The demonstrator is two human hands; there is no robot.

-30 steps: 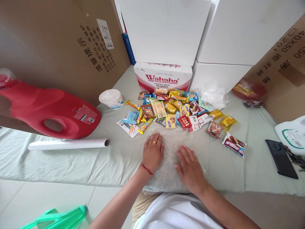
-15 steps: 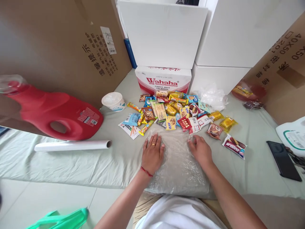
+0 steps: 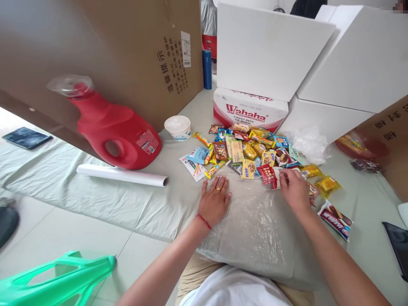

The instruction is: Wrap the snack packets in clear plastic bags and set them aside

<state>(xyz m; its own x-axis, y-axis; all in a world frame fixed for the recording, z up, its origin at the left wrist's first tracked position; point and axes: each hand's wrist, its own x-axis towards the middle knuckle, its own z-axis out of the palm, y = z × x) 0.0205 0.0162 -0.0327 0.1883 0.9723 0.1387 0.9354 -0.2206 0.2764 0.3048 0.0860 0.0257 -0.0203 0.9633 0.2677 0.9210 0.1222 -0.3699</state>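
Observation:
A clear plastic bag (image 3: 251, 229) lies flat on the cloth in front of me. My left hand (image 3: 214, 202) rests on its left part, palm down with fingers spread, holding nothing. My right hand (image 3: 296, 191) is at the near edge of a heap of wrapped snacks, over some red and white packets. Its fingers are curled together, and what they hold, if anything, is hidden. Just left of those fingertips lies a red packet (image 3: 267, 175). A yellow cookie packet (image 3: 247, 169) is between the hands, and a purple and white packet (image 3: 335, 219) lies right of my right wrist.
On the left are a red jug (image 3: 127, 131), a white roll (image 3: 123, 175) and a paper cup (image 3: 177, 128). Behind the snacks stand a Wahaha carton (image 3: 251, 110) and crumpled clear plastic (image 3: 310, 144). A phone (image 3: 397, 246) lies at right; a green stool (image 3: 63, 276) stands below left.
My right hand has moved from the bag's right edge forward and right onto the packets. My left hand stays flat on the bag. The view has turned left.

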